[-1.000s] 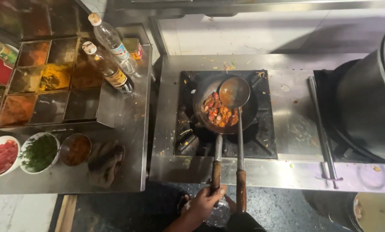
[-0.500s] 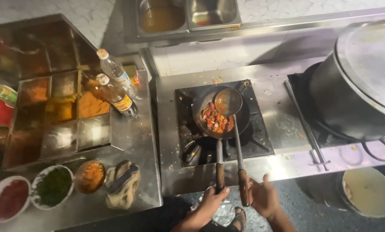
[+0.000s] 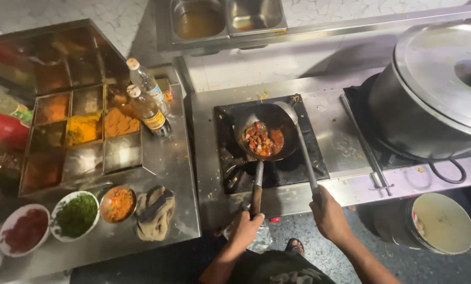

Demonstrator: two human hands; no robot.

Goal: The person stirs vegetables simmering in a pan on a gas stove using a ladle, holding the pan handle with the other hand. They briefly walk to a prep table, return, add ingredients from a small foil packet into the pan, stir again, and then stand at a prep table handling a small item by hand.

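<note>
Centre frame, left hand (image 3: 245, 230) clenched round the small dark wok's (image 3: 264, 132) long handle, right hand (image 3: 329, 214) fisted on the long steel ladle (image 3: 300, 142), both looking rigid, hot and best held at the handle ends.

Steel counter (image 3: 351, 189); pale tiled wall (image 3: 309, 58); dark floor (image 3: 351, 226)

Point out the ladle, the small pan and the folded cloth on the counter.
ladle (image 3: 303, 150), head view, middle of its long handle.
small pan (image 3: 263, 141), head view, the food inside it.
folded cloth (image 3: 154, 211), head view, its centre.
</note>
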